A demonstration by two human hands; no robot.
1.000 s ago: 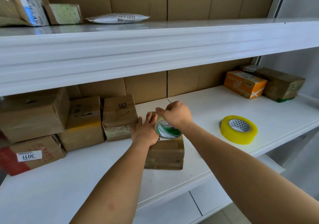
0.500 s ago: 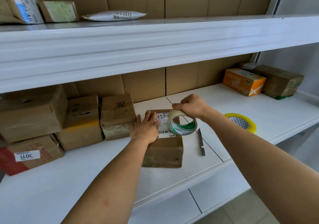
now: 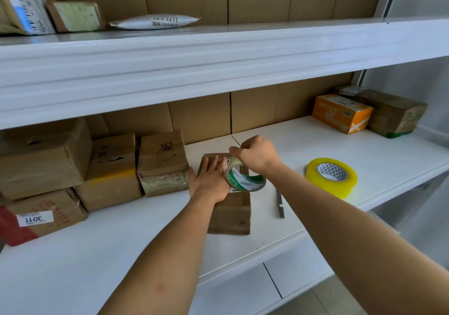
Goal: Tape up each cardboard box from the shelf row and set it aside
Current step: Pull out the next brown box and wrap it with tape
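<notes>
Left hand (image 3: 211,181) flat on box (image 3: 230,214); right hand (image 3: 257,153) grips tape roll (image 3: 244,178).

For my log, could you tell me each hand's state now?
Left hand: open, pressing flat on the cardboard box.
Right hand: gripping the tape roll.

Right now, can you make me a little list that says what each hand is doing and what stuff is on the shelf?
left hand: flat on top of the small cardboard box
right hand: grips the green-and-white tape roll above the box
yellow tape roll: lies flat on the shelf, to the right
grey tool: beside the box, on the right
waiting boxes: stacked at the left
orange box: far right, at the back
</notes>
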